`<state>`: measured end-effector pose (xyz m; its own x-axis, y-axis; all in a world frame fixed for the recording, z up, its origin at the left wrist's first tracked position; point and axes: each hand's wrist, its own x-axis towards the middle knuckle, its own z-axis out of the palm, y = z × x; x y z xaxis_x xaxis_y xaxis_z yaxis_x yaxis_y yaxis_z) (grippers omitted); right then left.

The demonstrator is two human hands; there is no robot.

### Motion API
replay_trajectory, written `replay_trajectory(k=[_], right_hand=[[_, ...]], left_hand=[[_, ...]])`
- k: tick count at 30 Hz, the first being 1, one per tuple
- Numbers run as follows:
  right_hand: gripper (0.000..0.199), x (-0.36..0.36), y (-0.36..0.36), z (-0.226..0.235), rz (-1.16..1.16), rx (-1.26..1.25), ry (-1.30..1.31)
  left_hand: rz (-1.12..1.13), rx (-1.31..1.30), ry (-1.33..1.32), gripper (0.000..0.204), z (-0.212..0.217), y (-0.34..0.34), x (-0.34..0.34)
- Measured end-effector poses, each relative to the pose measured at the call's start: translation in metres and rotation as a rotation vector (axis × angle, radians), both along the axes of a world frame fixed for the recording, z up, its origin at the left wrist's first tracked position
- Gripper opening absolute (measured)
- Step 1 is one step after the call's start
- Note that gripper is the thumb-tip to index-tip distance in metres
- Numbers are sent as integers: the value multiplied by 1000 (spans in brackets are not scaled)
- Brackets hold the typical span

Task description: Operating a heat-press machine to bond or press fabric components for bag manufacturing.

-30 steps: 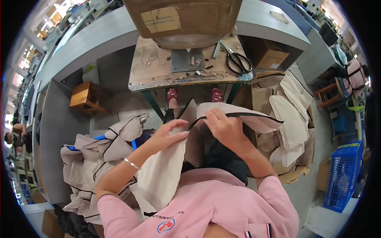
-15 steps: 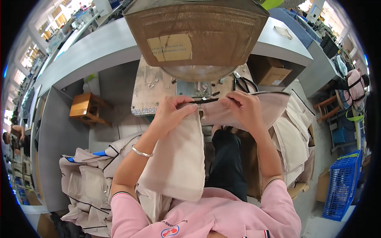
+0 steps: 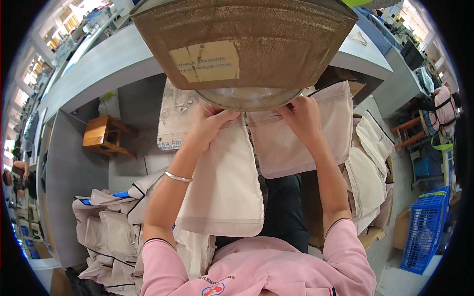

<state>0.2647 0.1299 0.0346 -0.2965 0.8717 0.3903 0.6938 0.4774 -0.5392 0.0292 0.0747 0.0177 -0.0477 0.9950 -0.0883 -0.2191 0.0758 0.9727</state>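
My left hand (image 3: 210, 126) pinches the top edge of a beige fabric piece (image 3: 222, 187), which hangs down toward my lap. A second, slightly pinker fabric piece (image 3: 301, 148) hangs from my right hand (image 3: 303, 121), its fingers closed on the upper edge. Both hands are raised over a worn work board (image 3: 173, 113), close beneath the round rim (image 3: 249, 101) under a brown box-shaped housing (image 3: 247, 44). That rim hides some fingertips and the stretch of edge between the hands. Dark trim shows along the right piece's top.
Beige pieces with black edging are heaped at lower left (image 3: 116, 232); more cream pieces (image 3: 365, 177) fill a carton at right. A wooden stool (image 3: 106, 135) stands under the grey table (image 3: 108, 69). A blue plastic basket (image 3: 425, 229) is at far right.
Both hands have moved forward, up to the round rim. The right fabric piece has swung down and now hangs flat. The housing looks larger and hides more of the board and the pliers.
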Motion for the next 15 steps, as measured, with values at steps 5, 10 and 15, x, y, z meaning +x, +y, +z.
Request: replay_trajectory(k=[5,10,15], right_hand=[[25,-1,5,1,-33,-32,37],[24,0,8,-5,-55,74,0],[27,-2,6,6,-94,125,115]], left_hand=[[-10,-5,108,28,4,7,-7],[64,24,97,20,8,7,-2],[178,107,17,13,14,9,-8]])
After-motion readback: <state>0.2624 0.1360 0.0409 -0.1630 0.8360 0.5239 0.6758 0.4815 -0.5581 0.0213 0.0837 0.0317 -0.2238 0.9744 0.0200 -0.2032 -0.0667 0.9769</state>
